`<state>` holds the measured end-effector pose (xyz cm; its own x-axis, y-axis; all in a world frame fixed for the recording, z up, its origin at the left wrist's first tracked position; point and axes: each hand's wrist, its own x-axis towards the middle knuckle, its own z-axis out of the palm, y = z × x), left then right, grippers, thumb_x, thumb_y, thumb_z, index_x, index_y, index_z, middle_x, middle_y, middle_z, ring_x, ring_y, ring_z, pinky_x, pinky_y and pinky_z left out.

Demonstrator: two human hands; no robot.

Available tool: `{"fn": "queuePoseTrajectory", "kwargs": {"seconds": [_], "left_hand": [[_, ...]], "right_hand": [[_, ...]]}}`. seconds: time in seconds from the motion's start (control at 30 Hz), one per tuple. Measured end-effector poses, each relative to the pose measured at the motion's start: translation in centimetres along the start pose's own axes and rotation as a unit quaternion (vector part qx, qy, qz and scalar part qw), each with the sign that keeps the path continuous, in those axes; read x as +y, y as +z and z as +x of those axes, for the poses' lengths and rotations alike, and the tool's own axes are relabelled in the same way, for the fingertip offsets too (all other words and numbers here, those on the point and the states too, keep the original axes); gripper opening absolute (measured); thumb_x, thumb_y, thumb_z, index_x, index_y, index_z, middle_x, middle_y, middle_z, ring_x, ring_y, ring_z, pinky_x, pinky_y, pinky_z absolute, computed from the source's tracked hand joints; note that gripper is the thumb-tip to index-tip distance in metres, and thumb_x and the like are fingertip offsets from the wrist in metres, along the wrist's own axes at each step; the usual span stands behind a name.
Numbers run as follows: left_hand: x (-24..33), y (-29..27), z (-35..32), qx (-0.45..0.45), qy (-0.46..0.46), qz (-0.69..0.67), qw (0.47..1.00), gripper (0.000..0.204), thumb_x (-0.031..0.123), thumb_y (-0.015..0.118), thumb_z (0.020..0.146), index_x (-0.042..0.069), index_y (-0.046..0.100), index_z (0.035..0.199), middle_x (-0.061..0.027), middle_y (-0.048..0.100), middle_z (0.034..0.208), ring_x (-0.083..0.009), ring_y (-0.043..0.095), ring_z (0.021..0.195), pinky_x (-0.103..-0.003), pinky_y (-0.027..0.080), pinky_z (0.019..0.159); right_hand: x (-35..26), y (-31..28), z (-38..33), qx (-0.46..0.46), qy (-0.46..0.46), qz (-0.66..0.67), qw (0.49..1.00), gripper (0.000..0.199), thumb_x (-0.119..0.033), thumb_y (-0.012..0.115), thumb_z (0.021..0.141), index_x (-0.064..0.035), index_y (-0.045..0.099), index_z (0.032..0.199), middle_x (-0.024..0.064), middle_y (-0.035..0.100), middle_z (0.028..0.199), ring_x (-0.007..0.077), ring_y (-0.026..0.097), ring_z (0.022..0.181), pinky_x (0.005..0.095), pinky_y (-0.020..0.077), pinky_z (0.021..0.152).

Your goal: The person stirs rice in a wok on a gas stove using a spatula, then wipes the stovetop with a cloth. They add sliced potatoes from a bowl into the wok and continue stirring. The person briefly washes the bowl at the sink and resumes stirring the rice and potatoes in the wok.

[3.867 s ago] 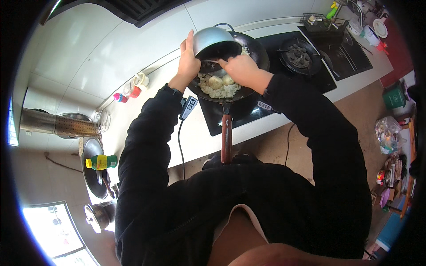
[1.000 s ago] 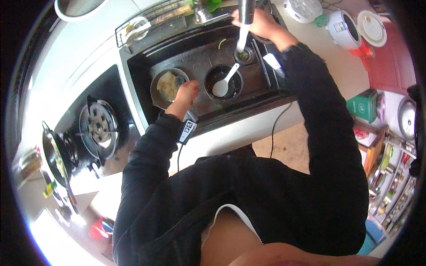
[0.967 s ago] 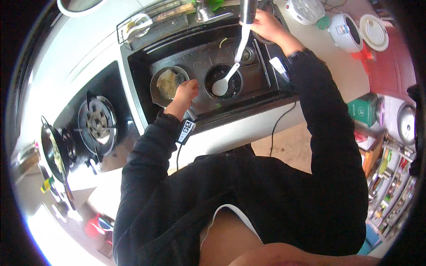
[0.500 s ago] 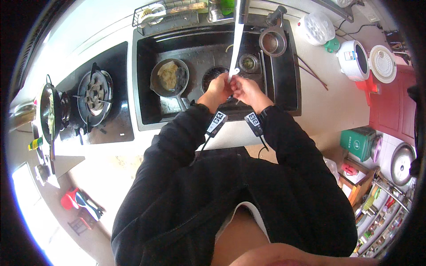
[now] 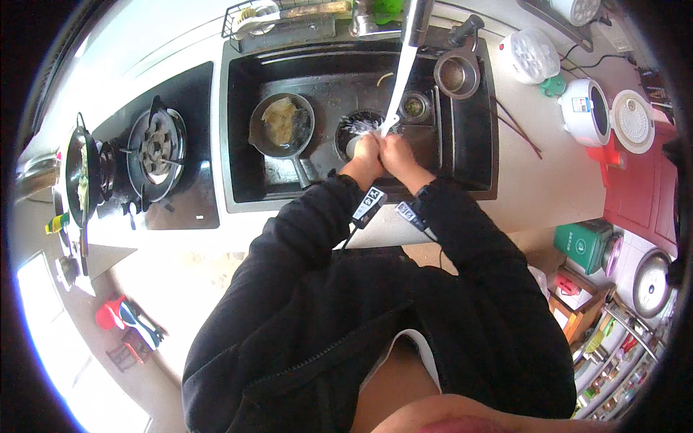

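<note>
Over the black sink point(image 5: 238, 173), my left hand point(image 5: 366, 155) and my right hand point(image 5: 397, 153) meet under a stream of running water point(image 5: 406, 76) from the faucet point(image 5: 416, 25). The fingers of both are closed together around a small white piece with a hole in its end point(image 5: 393, 120); its kind is unclear, and the hands hide most of it. Water splashes left of them, over the round drain point(image 5: 344, 137). Beside it on the left sits a frying pan point(image 5: 297, 131) with cloudy water and pale yellowish scraps point(image 5: 280, 121).
A small saucepan point(image 5: 456, 75) rests on the sink's right side, near a strainer point(image 5: 414, 107) with green bits. Chopsticks point(image 5: 517, 128) lie on the right counter, before an open rice cooker point(image 5: 583, 108). Leftward are a gas burner point(image 5: 157, 153) and a wok point(image 5: 74, 162).
My hands have drawn closer together and the fingers are wrapped tighter. Water now sprays leftward over the drain. The whole view has shifted slightly.
</note>
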<state>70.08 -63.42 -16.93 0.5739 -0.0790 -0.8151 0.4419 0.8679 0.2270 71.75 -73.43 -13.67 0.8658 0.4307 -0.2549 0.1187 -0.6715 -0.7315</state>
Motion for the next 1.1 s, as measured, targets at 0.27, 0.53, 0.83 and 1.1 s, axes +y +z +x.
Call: {"fn": "queuePoseTrajectory", "kwargs": {"seconds": [0.27,0.53,0.83,1.1], "left_hand": [[7.4,-7.5,-0.3,0.115,0.185,0.351,0.911,0.02,0.02,0.062,0.089,0.011,0.069,0.104,0.0008,0.065,0.093,-0.0121,0.056,0.078,-0.028,0.041,0.065],[8.4,-11.1,-3.0,0.102,0.154,0.489,0.853,0.021,0.021,0.07,0.083,0.012,0.073,0.101,0.0015,0.068,0.085,-0.0103,0.056,0.065,-0.027,0.043,0.057],[8.6,-6.5,-9.1,0.045,0.326,0.743,0.583,0.084,0.019,0.079,0.065,0.01,0.046,0.142,-0.0166,0.067,0.112,-0.0278,0.066,0.1,-0.036,0.053,0.085],[12.2,-13.7,-25.2,-0.198,0.197,0.426,0.861,0.05,0.019,0.069,0.089,0.005,0.053,0.134,-0.007,0.066,0.106,-0.0166,0.066,0.095,-0.029,0.055,0.078]], "right_hand": [[1.7,-10.1,2.5,0.016,-0.133,0.011,0.991,0.018,-0.015,0.064,0.088,-0.0077,0.065,0.105,0.011,0.068,0.098,0.028,0.067,0.087,0.0369,0.0518,0.076],[-1.5,-16.4,5.8,-0.172,-0.043,0.247,0.953,0.029,-0.025,0.062,0.095,-0.0042,0.066,0.114,0.0066,0.07,0.106,0.0119,0.063,0.097,0.0281,0.0491,0.086],[3.4,-17.9,4.9,-0.045,-0.327,-0.249,0.91,0.04,-0.001,0.074,0.067,-0.0066,0.07,0.106,0.0116,0.068,0.11,0.0314,0.066,0.084,0.0383,0.0525,0.077],[4.2,-21.8,2.9,-0.21,-0.047,0.059,0.975,0.041,-0.001,0.073,0.076,-0.0001,0.064,0.116,0.0066,0.067,0.105,0.015,0.064,0.092,0.0295,0.0522,0.082]]}}
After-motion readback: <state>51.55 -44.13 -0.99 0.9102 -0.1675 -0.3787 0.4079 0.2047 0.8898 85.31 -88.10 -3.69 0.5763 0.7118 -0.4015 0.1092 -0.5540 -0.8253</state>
